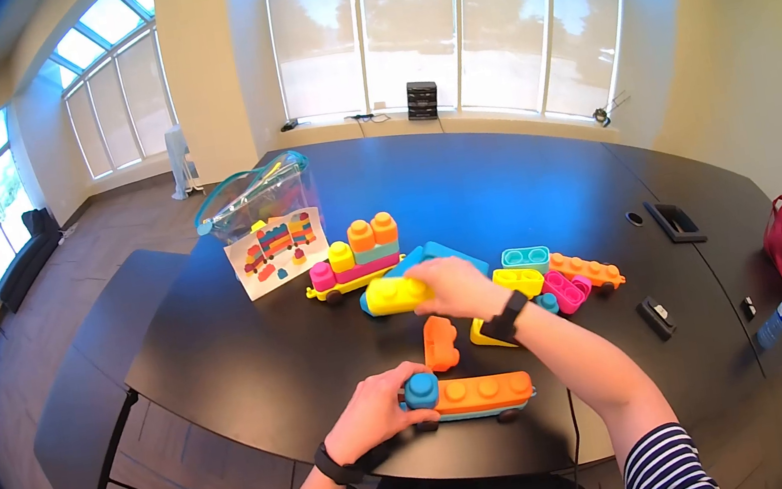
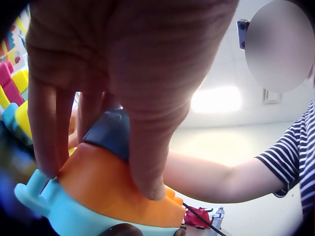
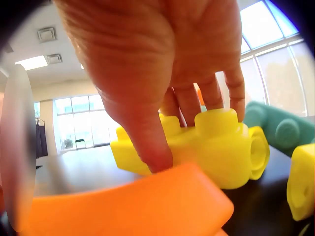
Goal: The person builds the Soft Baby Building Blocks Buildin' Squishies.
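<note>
My left hand (image 1: 376, 416) grips the front end of a toy train car, thumb on one side and fingers on the other. The car has a light blue wheeled base (image 2: 74, 216), an orange block (image 1: 484, 391) with studs on top, and a blue block (image 1: 421, 391) at the front end. Farther out, my right hand (image 1: 463, 286) holds a yellow building block (image 1: 395, 295), its thumb on the near side and fingers behind, as the right wrist view shows. An orange arched block (image 1: 440, 343) lies between the hands.
Behind the right hand is a blue piece (image 1: 459, 257). To its left stands a built-up car (image 1: 363, 261), with a picture card (image 1: 260, 279) and clear bag (image 1: 288, 194) beyond. Loose blocks, including a pink one (image 1: 565, 291), and an orange wheeled piece (image 1: 587, 270) lie right.
</note>
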A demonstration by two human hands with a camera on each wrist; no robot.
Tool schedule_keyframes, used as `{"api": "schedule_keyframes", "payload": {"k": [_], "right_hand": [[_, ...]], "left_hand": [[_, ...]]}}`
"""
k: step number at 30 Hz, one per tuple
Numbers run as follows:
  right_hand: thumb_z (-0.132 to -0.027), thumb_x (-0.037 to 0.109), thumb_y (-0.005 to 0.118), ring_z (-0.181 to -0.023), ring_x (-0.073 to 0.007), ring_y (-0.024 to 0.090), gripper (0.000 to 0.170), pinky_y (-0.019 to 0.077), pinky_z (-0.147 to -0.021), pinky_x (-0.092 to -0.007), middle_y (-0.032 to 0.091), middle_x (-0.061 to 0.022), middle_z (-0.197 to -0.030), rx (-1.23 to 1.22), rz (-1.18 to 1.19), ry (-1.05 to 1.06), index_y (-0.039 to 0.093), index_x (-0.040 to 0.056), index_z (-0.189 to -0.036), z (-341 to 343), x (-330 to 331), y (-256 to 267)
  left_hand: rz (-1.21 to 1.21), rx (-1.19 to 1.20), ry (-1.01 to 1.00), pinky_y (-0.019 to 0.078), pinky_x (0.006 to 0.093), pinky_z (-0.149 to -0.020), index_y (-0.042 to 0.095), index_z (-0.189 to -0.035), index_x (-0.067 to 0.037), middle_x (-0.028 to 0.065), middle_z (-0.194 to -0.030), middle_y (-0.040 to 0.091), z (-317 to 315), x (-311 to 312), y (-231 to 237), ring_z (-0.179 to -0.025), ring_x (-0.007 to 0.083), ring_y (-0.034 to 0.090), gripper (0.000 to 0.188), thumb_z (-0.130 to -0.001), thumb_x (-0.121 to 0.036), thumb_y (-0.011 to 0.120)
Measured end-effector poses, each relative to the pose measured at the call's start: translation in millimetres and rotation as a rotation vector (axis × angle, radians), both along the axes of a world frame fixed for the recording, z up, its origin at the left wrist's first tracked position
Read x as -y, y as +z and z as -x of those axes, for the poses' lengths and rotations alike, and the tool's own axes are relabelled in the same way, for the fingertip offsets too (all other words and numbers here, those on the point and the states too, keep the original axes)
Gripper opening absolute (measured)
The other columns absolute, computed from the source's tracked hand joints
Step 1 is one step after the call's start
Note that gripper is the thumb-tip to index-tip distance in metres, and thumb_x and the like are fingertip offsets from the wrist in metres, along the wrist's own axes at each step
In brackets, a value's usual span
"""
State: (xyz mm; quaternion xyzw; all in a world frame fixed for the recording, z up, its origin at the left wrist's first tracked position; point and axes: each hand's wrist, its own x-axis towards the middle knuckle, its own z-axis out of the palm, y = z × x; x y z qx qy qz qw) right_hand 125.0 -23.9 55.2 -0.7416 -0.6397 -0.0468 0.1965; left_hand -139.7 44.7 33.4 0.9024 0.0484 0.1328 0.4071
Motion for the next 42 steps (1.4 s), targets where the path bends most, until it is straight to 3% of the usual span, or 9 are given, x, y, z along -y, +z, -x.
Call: {"api": "schedule_keyframes", "payload": {"k": [3, 4, 6, 12, 19, 26, 28, 41, 42], "right_hand": [[-0.089, 0.026, 0.084, -0.116, -0.0387, 0.069, 0.062, 0.0551, -0.100, -0.0426, 0.073, -0.0204, -0.123, -0.188, -0.178, 0.054, 0.062, 0.0043, -0.142, 14, 50, 38], [-0.090, 0.025, 0.083, -0.116, -0.0391, 0.069, 0.062, 0.0550, -0.100, -0.0425, 0.072, -0.0205, -0.124, -0.233, -0.165, 0.050, 0.061, 0.0048, -0.144, 20, 69, 46], [-0.093, 0.022, 0.081, -0.116, -0.0398, 0.069, 0.063, 0.0549, -0.100, -0.0424, 0.071, -0.0207, -0.126, -0.319, -0.143, 0.042, 0.058, 0.0059, -0.149, 36, 109, 55], [-0.095, 0.021, 0.076, -0.117, -0.0376, 0.064, 0.065, 0.0512, -0.101, -0.0475, 0.069, -0.0158, -0.123, -0.210, 0.008, 0.053, 0.053, 0.0139, -0.155, 69, 172, 22], [-0.094, 0.021, 0.077, -0.114, -0.0316, 0.063, 0.062, 0.0479, -0.099, -0.0452, 0.068, -0.0101, -0.120, -0.014, -0.008, -0.002, 0.056, 0.0173, -0.152, 94, 177, 6], [-0.099, 0.026, 0.072, -0.109, -0.0287, 0.063, 0.052, 0.0497, -0.095, -0.0435, 0.066, -0.0071, -0.116, -0.033, -0.039, -0.028, 0.060, 0.0189, -0.149, 102, 173, -6], [-0.100, 0.026, 0.071, -0.107, -0.0278, 0.063, 0.050, 0.0508, -0.093, -0.0430, 0.066, -0.0061, -0.114, -0.029, -0.053, -0.043, 0.061, 0.0191, -0.149, 100, 170, -17], [-0.098, 0.025, 0.073, -0.099, -0.0278, 0.061, 0.050, 0.0533, -0.088, -0.0415, 0.064, -0.0063, -0.108, 0.041, -0.107, -0.062, 0.063, 0.0188, -0.146, 103, 172, -23], [-0.098, 0.025, 0.073, -0.099, -0.0279, 0.061, 0.050, 0.0534, -0.088, -0.0417, 0.065, -0.0064, -0.107, 0.039, -0.112, -0.065, 0.064, 0.0189, -0.146, 103, 172, -23]], "left_hand": [[0.079, 0.011, 0.002, 0.0612, 0.0381, -0.089, 0.066, -0.125, -0.005, 0.0121, -0.104, 0.076, 2, 0, 4, -0.093, 0.0285, 0.077, 0.063, -0.074, -0.024, 0.099], [0.115, -0.019, 0.002, 0.0616, 0.0402, -0.098, 0.065, -0.124, -0.005, 0.0131, -0.105, 0.078, 2, 0, 9, -0.104, 0.0321, 0.077, 0.062, -0.073, -0.017, 0.098], [0.124, -0.031, -0.007, 0.0617, 0.0399, -0.098, 0.065, -0.123, -0.004, 0.0126, -0.106, 0.078, 1, -3, 5, -0.104, 0.0313, 0.078, 0.061, -0.073, -0.017, 0.098], [0.110, -0.029, -0.025, 0.0616, 0.0353, -0.096, 0.069, -0.121, -0.002, 0.0102, -0.106, 0.078, -1, -4, 2, -0.098, 0.0221, 0.078, 0.056, -0.074, -0.014, 0.098], [0.100, -0.033, -0.009, 0.0620, 0.0344, -0.095, 0.069, -0.120, 0.000, 0.0093, -0.106, 0.080, -1, -2, 1, -0.097, 0.0192, 0.078, 0.054, -0.075, -0.011, 0.097], [0.103, -0.025, -0.006, 0.0622, 0.0342, -0.095, 0.070, -0.119, 0.000, 0.0095, -0.104, 0.080, -2, -2, -1, -0.097, 0.0194, 0.078, 0.053, -0.075, -0.012, 0.098], [0.104, -0.019, -0.007, 0.0624, 0.0368, -0.094, 0.071, -0.118, -0.002, 0.0114, -0.104, 0.080, -2, -3, -3, -0.098, 0.0258, 0.079, 0.053, -0.074, -0.015, 0.098], [0.114, -0.015, -0.025, 0.0622, 0.0378, -0.096, 0.070, -0.120, -0.003, 0.0118, -0.105, 0.080, -4, -2, -4, -0.100, 0.0294, 0.079, 0.052, -0.076, -0.014, 0.096], [0.111, -0.012, -0.027, 0.0623, 0.0366, -0.095, 0.070, -0.121, -0.002, 0.0109, -0.105, 0.080, -4, -2, -5, -0.098, 0.0255, 0.078, 0.053, -0.076, -0.013, 0.096]]}}
